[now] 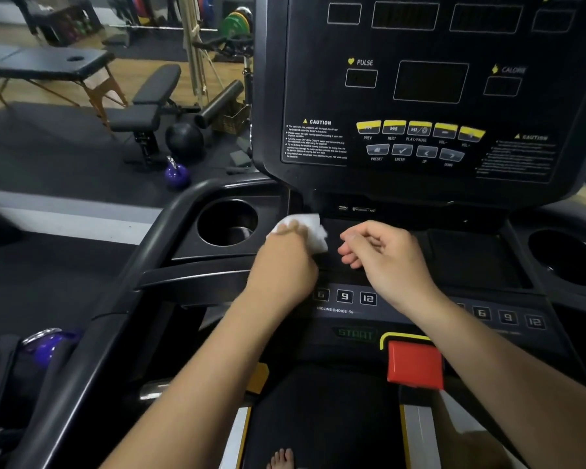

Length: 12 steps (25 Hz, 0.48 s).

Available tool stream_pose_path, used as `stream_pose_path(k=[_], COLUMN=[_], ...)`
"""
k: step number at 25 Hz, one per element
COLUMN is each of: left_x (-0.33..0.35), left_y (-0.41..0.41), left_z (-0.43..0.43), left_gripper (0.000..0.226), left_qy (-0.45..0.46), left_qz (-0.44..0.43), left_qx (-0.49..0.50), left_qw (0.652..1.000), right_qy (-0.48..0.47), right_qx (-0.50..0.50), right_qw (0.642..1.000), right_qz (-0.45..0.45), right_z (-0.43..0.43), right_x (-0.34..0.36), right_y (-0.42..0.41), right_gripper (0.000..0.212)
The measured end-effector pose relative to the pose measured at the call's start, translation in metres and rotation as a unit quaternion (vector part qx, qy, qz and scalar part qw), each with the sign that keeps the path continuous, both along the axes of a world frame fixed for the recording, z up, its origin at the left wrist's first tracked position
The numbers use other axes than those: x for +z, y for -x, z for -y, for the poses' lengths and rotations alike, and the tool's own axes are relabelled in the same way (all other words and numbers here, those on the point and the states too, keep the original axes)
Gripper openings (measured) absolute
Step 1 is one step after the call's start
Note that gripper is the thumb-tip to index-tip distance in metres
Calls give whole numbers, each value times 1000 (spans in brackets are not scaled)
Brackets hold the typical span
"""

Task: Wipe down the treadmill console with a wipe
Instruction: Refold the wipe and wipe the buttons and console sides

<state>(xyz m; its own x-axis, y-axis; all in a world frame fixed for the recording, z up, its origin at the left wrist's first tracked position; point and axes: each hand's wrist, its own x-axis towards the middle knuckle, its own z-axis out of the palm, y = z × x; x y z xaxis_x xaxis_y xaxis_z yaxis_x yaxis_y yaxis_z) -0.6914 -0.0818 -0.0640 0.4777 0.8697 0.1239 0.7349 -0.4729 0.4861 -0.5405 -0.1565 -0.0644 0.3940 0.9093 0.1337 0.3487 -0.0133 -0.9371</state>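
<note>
Gym room. Black weight bench (151,103) stands on dark rubber mat (48,147). Behind bench: black massage table (48,64) with wooden legs, on wood floor (132,74). Right of bench: black ball (184,137), tilted foam roller (221,103), wicker basket (233,119). In front of bench: purple kettlebell (176,175). Far behind bench: green and yellow weight plates (237,24).

Both bare forearms reach forward; the left hand (286,255) grips a white wipe (307,228), the right hand (384,255) hovers beside it, fingers loosely curled
</note>
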Motion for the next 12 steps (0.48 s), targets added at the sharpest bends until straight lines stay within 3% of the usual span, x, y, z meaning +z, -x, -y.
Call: stream_pose_path(k=[4, 9, 12], left_x=[8, 11, 12], left_y=[-16, 8, 12], left_z=[-52, -7, 49], left_gripper=[56, 32, 53], left_qy=[155, 42, -71], left_qz=[-27, -88, -171], left_qx=[61, 7, -19], left_qw=[986, 995, 983], right_qy=[-5, -33, -50], right_qx=[-5, -34, -58], right_qw=[1000, 988, 972], right_qz=[-17, -147, -220], right_z=[-1, -2, -4], right_x=[3, 5, 7], right_y=[-5, -11, -15], right_gripper=[18, 26, 35])
